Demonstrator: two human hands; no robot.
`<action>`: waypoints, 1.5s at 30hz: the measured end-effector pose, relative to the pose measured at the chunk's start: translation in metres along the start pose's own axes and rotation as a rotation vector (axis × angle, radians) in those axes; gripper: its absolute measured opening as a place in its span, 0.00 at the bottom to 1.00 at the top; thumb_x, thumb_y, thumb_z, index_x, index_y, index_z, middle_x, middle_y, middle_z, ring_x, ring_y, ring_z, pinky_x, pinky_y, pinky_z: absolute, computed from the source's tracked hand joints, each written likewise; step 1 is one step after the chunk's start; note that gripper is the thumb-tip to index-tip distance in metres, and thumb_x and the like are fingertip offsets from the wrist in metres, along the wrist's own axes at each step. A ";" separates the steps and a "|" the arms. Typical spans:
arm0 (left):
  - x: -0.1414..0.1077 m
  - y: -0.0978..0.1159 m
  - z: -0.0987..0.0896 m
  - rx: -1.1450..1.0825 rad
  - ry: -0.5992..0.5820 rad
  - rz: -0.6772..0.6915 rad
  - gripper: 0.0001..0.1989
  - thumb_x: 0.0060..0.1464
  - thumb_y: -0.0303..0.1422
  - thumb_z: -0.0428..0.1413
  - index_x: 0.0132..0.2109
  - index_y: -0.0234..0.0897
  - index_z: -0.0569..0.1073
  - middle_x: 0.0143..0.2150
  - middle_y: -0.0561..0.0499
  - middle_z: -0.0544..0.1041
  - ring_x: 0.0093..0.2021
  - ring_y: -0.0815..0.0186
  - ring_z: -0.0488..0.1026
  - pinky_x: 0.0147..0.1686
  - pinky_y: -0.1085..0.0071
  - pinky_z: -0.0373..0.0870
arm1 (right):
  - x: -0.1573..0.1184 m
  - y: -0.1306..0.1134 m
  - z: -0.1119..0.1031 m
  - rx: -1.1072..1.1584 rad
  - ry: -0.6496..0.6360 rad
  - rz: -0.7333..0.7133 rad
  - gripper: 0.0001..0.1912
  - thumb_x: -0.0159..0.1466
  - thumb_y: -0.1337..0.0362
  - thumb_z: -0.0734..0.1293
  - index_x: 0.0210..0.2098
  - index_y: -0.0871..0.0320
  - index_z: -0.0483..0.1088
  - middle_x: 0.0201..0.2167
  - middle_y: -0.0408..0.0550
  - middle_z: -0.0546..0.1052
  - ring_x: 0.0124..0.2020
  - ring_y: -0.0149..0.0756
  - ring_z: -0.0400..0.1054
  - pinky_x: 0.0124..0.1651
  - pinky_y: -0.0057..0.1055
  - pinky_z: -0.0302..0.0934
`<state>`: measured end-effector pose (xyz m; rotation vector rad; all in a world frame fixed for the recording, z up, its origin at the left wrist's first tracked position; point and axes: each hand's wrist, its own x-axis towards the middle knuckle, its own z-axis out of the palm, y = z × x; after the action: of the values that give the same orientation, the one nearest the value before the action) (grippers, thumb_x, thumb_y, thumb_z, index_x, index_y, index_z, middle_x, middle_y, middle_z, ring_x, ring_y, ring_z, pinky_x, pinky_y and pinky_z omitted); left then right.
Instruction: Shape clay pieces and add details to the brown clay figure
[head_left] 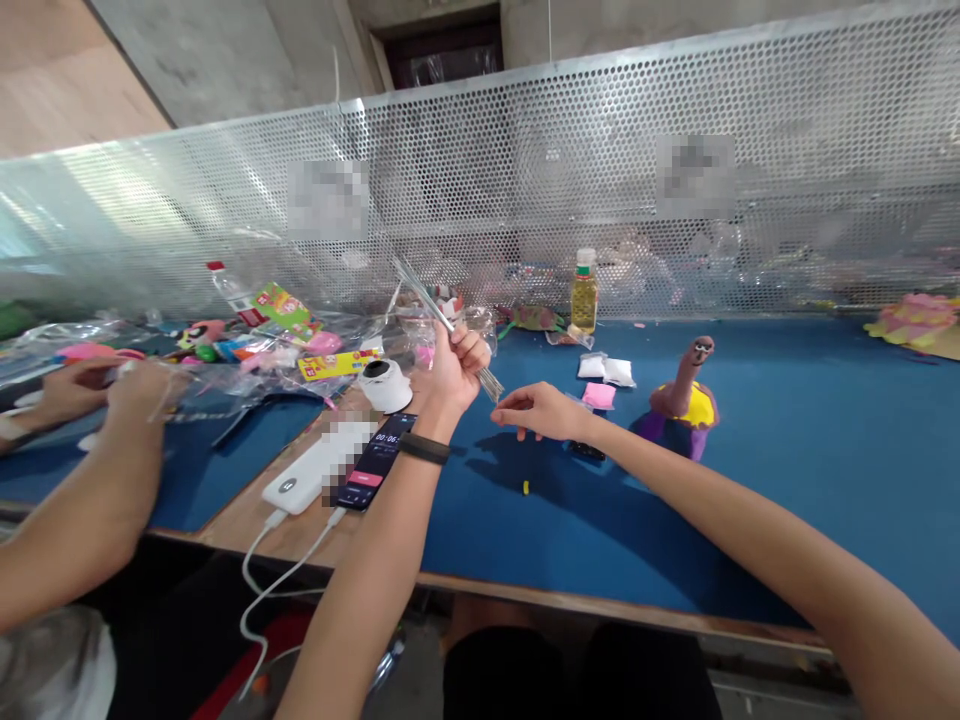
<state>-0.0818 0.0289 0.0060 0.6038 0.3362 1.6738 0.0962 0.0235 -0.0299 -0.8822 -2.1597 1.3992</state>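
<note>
My left hand (459, 368) is closed around a bundle of thin metal wires (426, 292), held at a slant above the table. The lower ends of the wires stick out below the fist. My right hand (541, 410) has thumb and forefinger pinched together right by those ends; whatever is between the fingertips is too small to make out. Beneath the hands a tiny yellow piece (526, 488) lies on the blue mat (600, 545). A clay figure (688, 400) with a long brown neck, yellow back and purple legs stands to the right.
White packets (604, 369) and a pink packet (598, 396) lie behind my right hand, near a bottle of yellow liquid (584, 292). A phone (375, 465) and a cabled power bank (319, 465) lie left. A co-worker's hands (112, 390) handle clear plastic. A perforated metal screen (600, 130) stands behind.
</note>
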 end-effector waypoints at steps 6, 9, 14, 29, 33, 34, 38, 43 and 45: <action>-0.001 0.000 0.000 -0.015 0.002 -0.014 0.28 0.73 0.51 0.41 0.27 0.39 0.53 0.19 0.60 0.48 0.16 0.74 0.48 0.15 0.75 0.49 | 0.001 0.007 0.003 0.057 0.089 -0.117 0.15 0.64 0.55 0.71 0.32 0.61 0.81 0.29 0.47 0.82 0.20 0.26 0.68 0.22 0.21 0.60; -0.001 0.000 0.001 -0.005 0.011 -0.017 0.28 0.72 0.51 0.42 0.27 0.39 0.53 0.19 0.60 0.48 0.16 0.74 0.47 0.14 0.76 0.49 | -0.001 0.006 0.003 0.061 0.129 -0.149 0.13 0.60 0.58 0.71 0.27 0.61 0.79 0.23 0.45 0.79 0.21 0.28 0.68 0.25 0.24 0.61; 0.000 0.001 -0.001 0.036 0.030 -0.009 0.28 0.70 0.52 0.47 0.26 0.39 0.54 0.18 0.60 0.48 0.16 0.74 0.47 0.14 0.77 0.50 | -0.004 0.003 0.002 0.017 0.199 -0.155 0.10 0.56 0.61 0.70 0.22 0.60 0.75 0.16 0.40 0.72 0.19 0.28 0.64 0.24 0.24 0.55; 0.010 -0.002 -0.020 0.176 0.035 -0.024 0.30 0.67 0.56 0.50 0.26 0.39 0.56 0.17 0.62 0.49 0.15 0.76 0.48 0.13 0.77 0.48 | -0.026 -0.034 0.020 0.337 -0.171 -0.242 0.15 0.59 0.54 0.74 0.34 0.62 0.79 0.22 0.40 0.76 0.15 0.23 0.62 0.19 0.23 0.54; 0.011 -0.003 -0.023 0.204 0.020 -0.042 0.31 0.67 0.57 0.50 0.26 0.39 0.55 0.17 0.62 0.50 0.15 0.76 0.48 0.13 0.77 0.47 | -0.042 -0.053 0.028 0.201 -0.591 -0.144 0.12 0.60 0.57 0.73 0.34 0.61 0.81 0.26 0.41 0.79 0.19 0.24 0.68 0.26 0.22 0.62; 0.011 -0.003 -0.023 0.209 0.019 -0.043 0.31 0.67 0.57 0.50 0.26 0.39 0.55 0.17 0.62 0.50 0.15 0.76 0.48 0.13 0.77 0.47 | -0.047 -0.056 0.032 0.100 -0.719 -0.104 0.10 0.60 0.58 0.74 0.34 0.60 0.81 0.26 0.40 0.79 0.21 0.24 0.70 0.29 0.22 0.65; 0.011 -0.003 -0.024 0.238 0.020 -0.051 0.31 0.67 0.57 0.49 0.26 0.39 0.54 0.18 0.62 0.49 0.14 0.76 0.47 0.13 0.78 0.47 | -0.070 -0.062 0.063 -0.472 -0.819 -0.203 0.07 0.61 0.63 0.71 0.28 0.57 0.80 0.23 0.40 0.80 0.27 0.31 0.76 0.33 0.24 0.66; 0.009 -0.005 -0.019 0.273 0.057 -0.085 0.31 0.66 0.57 0.50 0.26 0.39 0.53 0.17 0.62 0.48 0.14 0.76 0.46 0.13 0.78 0.46 | -0.101 -0.057 0.113 -0.910 -0.627 -0.332 0.12 0.60 0.59 0.71 0.37 0.59 0.84 0.32 0.59 0.85 0.31 0.49 0.80 0.24 0.34 0.62; 0.008 -0.006 -0.017 0.276 0.067 -0.102 0.31 0.66 0.58 0.50 0.26 0.39 0.53 0.17 0.62 0.48 0.14 0.76 0.45 0.13 0.78 0.46 | -0.107 -0.053 0.124 -0.922 -0.568 -0.319 0.14 0.65 0.60 0.67 0.42 0.59 0.84 0.36 0.61 0.85 0.35 0.50 0.81 0.27 0.34 0.65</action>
<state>-0.0869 0.0394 -0.0093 0.7218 0.6434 1.5635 0.0774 -0.1475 -0.0323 -0.3565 -3.2792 0.4664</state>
